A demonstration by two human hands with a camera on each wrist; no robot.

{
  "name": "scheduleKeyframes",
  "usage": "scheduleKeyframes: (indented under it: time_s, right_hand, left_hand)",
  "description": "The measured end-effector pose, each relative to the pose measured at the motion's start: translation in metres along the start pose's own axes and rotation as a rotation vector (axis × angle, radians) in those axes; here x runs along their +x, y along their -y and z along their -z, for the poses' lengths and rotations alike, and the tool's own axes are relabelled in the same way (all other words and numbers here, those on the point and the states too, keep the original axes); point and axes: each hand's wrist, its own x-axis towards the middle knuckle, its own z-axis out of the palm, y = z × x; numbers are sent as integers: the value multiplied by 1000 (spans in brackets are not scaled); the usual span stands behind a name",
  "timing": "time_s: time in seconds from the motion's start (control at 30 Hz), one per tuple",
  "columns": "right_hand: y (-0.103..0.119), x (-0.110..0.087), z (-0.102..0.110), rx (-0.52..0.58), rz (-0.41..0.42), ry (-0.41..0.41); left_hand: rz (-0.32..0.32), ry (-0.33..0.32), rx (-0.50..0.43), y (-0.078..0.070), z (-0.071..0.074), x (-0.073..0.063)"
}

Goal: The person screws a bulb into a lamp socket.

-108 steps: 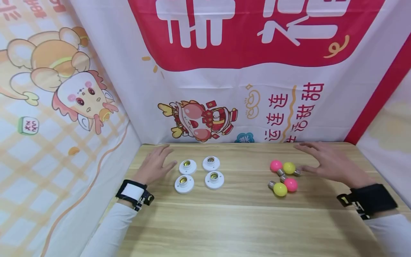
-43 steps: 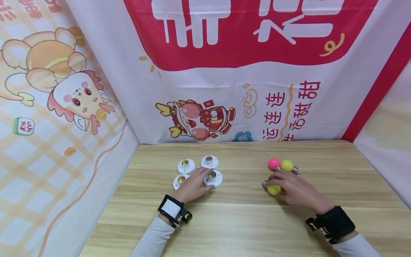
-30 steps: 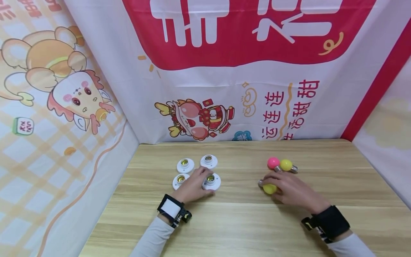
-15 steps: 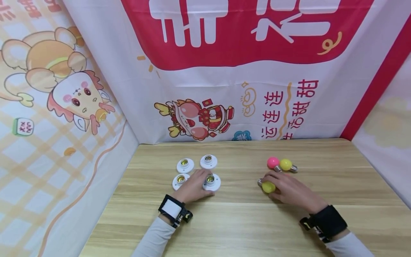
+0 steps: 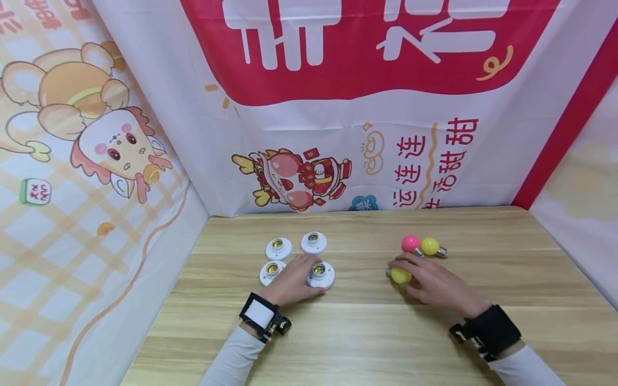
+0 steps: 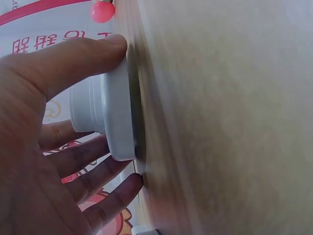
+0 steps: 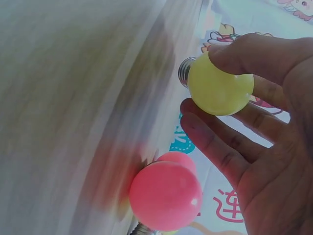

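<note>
L fingers (image 6: pixel 117 198) grip socket (image 6: pixel 118 117), R fingers (image 7: pixel 211 141) pinch yel bulb (image 7: pixel 217 90)

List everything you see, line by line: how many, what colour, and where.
Wood-grain table: 1, light brown, beneath the items.
Round white metal-lined lamp sockets: 4, white, table's left, one gripped.
Round yellow bulbs with metal screw bases: 2, yellow, table's right, one gripped.
Round pink bulbs with metal screw bases: 2, pink, near the yellow bulbs, one mostly hidden in the head view.
Printed cloth hangings: count unclear, white with red and orange, behind and beside the table.
Wrist straps: 2, black, one per wrist.
Sleeves: 2, white, forearms.
Left hand: 1, bare, gripping a socket.
Right hand: 1, bare, gripping a yellow bulb.
</note>
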Motion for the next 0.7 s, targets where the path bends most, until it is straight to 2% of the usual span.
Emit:
scheduleKeyframes:
  time_s: [0.23,0.4,0.7]
  right_hand:
    - [7,4,6,59,-35,47]
    - [10,6,7,52,-15,15]
    - [15,12,11,28,5,-38]
  left_hand:
    - [-30,-7,23,-5,0,-1]
    - [-33,-8,29,-9,0,-3]
    - [-36,9,-70,-14,1,-3]
